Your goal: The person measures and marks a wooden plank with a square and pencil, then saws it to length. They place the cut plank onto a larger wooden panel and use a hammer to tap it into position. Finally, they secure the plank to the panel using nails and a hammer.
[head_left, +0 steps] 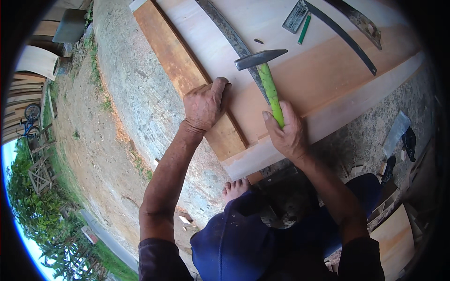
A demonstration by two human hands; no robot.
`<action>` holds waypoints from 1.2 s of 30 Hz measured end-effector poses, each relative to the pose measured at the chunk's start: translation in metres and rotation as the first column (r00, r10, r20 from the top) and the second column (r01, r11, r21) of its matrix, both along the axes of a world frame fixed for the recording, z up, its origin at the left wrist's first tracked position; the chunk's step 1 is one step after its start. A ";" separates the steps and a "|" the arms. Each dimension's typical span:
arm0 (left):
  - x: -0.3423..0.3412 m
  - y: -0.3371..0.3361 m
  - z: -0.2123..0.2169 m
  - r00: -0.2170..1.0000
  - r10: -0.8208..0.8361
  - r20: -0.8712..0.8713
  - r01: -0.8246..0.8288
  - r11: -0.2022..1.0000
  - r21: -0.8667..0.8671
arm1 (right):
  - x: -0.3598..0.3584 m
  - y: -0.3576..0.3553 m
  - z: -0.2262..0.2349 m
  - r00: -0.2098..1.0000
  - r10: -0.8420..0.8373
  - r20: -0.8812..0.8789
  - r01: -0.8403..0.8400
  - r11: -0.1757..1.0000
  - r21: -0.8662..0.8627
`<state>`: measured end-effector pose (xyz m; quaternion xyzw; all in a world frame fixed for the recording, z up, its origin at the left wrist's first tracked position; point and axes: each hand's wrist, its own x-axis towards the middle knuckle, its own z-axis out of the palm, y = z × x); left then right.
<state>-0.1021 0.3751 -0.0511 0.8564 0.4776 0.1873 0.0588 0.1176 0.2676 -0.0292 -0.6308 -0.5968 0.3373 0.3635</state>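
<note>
My right hand [289, 133] is closed round the lime-green handle of a hammer [270, 85]. Its dark metal head lies across the top of the handle, over the pale plywood sheet [262, 145]. On a brown wooden board [171, 58] along the sheet's left side rests my left hand [205, 104], fingers curled in and pressed together by the board's right edge. Whatever those fingers may hold is hidden. A long, worn metal straightedge [225, 29] runs over the sheet between the board and the hammer, partly behind the hammer.
Farther right on the sheet lie a try square [294, 18] with a long dark blade, a green pencil [304, 29] and a handsaw [358, 23]. Rough concrete [131, 79] borders the sheet on the left. A clear plastic bag [395, 133] and wood scraps lie at right; a bare foot [236, 188] shows below.
</note>
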 end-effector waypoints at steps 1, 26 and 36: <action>0.002 0.006 0.003 0.997 -0.073 0.008 0.073 0.997 0.002 | -0.005 -0.004 -0.007 0.999 -0.046 0.013 0.046 0.998 0.033; 0.025 0.043 -0.008 0.902 -0.422 -0.095 0.358 0.852 -0.381 | -0.013 0.009 -0.011 0.908 -0.109 0.405 0.188 0.969 -0.161; 0.034 0.042 0.005 0.963 -0.263 -0.064 0.177 0.791 -0.585 | -0.014 0.006 -0.011 0.944 -0.140 0.300 0.188 0.973 -0.136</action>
